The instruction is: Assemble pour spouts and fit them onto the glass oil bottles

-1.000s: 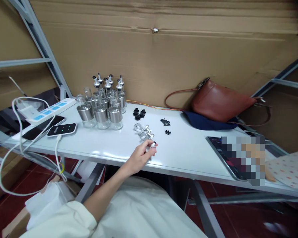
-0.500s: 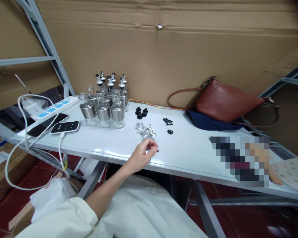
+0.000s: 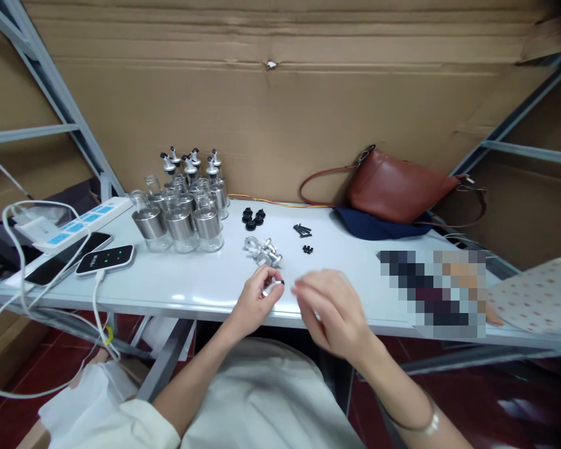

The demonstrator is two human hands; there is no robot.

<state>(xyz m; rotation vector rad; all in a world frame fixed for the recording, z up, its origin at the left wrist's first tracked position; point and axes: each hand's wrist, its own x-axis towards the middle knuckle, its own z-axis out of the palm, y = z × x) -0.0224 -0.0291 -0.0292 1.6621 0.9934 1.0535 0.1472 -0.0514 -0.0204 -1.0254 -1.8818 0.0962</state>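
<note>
Close to the table's front edge, my left hand (image 3: 255,301) is closed on a silver pourer spout (image 3: 272,285) with a small black tip. My right hand (image 3: 333,310) hovers just to the right of it, fingers curled and smeared by motion; I cannot make out whether they hold anything. Loose silver pourer spouts (image 3: 263,252) lie in a heap just beyond my left hand. Behind them sit several round black stoppers (image 3: 252,218). Thin black sticks (image 3: 302,231) and tiny black caps (image 3: 307,249) lie in two small groups to the right.
Glass bottles with metal bands (image 3: 182,229) stand at the left, the rear ones topped with pourers. A power strip (image 3: 88,221), a phone (image 3: 65,259) and a white device (image 3: 105,259) lie farther left. A brown handbag (image 3: 397,187) rests on dark blue cloth (image 3: 378,229). Another person's dotted sleeve (image 3: 537,296) shows right.
My right hand has come into view from the lower right, next to my left hand. My left hand still holds the spout, which now shows more. The camera view has shifted slightly.
</note>
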